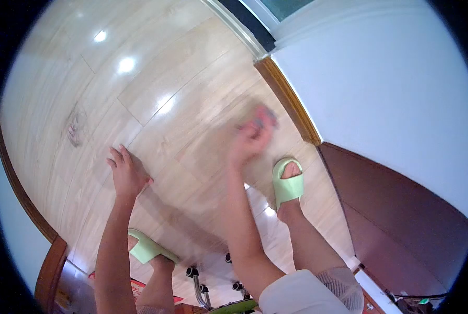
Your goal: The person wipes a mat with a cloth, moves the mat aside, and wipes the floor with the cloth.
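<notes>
My left hand (pixel 125 171) is held low over the wooden floor (pixel 155 141) with its fingers spread and nothing in it. Whether its fingertips touch the boards I cannot tell. Further right, my right hand (pixel 250 142) is smeared by motion, its fingers curled round a small pink and grey thing (pixel 266 115). Blur hides what kind of thing that is. A crumpled, see-through piece (pixel 74 128) with pinkish marks, perhaps plastic film, lies on the floor beyond my left hand.
My feet wear light green slides (pixel 288 186), one on each side. A chair base with casters (pixel 193 273) stands between my legs. Brown baseboard (pixel 289 99) edges the white wall (pixel 370 78) at right, above a dark brown panel (pixel 391 225). Another baseboard (pixel 27 201) curves along the left.
</notes>
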### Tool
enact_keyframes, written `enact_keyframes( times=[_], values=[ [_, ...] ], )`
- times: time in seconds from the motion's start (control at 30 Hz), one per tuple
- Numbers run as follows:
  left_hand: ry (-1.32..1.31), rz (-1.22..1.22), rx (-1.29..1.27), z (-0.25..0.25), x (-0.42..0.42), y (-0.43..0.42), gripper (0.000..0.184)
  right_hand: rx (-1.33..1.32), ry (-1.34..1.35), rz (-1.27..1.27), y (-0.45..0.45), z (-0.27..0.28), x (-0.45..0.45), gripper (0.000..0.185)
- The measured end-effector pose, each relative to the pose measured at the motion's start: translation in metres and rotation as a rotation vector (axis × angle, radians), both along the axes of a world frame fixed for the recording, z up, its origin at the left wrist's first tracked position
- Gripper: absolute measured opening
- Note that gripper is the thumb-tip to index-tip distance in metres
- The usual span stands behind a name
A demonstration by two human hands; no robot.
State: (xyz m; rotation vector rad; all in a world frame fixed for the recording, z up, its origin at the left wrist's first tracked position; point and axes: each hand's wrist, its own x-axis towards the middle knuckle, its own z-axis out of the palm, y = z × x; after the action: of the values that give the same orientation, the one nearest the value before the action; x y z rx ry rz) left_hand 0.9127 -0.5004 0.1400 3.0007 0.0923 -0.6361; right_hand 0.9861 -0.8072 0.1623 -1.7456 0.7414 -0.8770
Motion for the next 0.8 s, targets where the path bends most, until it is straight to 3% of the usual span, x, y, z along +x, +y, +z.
enact_keyframes(
  times=[0.03,0.1,0.2,0.27,0.33,0.37,0.43,0.53,0.6,0.67,0.73,0.8],
  values=[
    [0.004,0.049,-0.026,0.006,0.001,-0.004,0.136,0.127,-0.029,-0.079,-0.032,0.001,-0.010,0.041],
    [0.008,0.148,-0.072,0.027,0.007,-0.016,0.136,0.034,-0.011,-0.337,-0.078,-0.011,-0.022,0.039],
    [0.005,0.151,-0.072,0.031,0.007,-0.017,0.135,-0.551,0.395,-0.393,-0.100,-0.032,-0.005,0.037],
    [0.002,0.165,-0.089,0.030,0.007,-0.017,0.136,-0.560,0.464,-0.429,-0.062,-0.043,0.038,0.046],
    [0.001,0.169,-0.105,0.030,0.007,-0.016,0.137,-0.363,0.320,-0.143,-0.013,-0.034,0.088,0.046],
    [0.003,0.168,-0.114,0.030,0.008,-0.016,0.137,-0.522,0.275,0.025,0.009,-0.044,0.111,0.042],
    [-0.026,0.147,-0.125,0.026,0.007,-0.015,0.138,-0.554,0.032,0.236,0.060,-0.044,0.153,0.035],
    [-0.086,0.096,-0.142,0.019,0.002,-0.009,0.138,-0.370,0.095,0.555,0.067,-0.025,0.178,0.036],
    [-0.088,0.084,-0.160,0.021,0.002,-0.009,0.137,-0.533,0.009,0.387,0.038,-0.009,0.177,0.043],
    [-0.091,0.111,-0.181,0.015,0.000,-0.006,0.136,-0.561,0.328,0.167,0.020,0.019,0.165,0.042],
    [-0.056,0.148,-0.194,0.017,-0.003,-0.007,0.136,-0.614,0.491,0.114,0.016,0.007,0.171,0.045],
    [0.001,0.185,-0.195,0.022,0.003,-0.008,0.135,-0.658,0.494,0.131,0.031,-0.008,0.184,0.045]
  ],
)
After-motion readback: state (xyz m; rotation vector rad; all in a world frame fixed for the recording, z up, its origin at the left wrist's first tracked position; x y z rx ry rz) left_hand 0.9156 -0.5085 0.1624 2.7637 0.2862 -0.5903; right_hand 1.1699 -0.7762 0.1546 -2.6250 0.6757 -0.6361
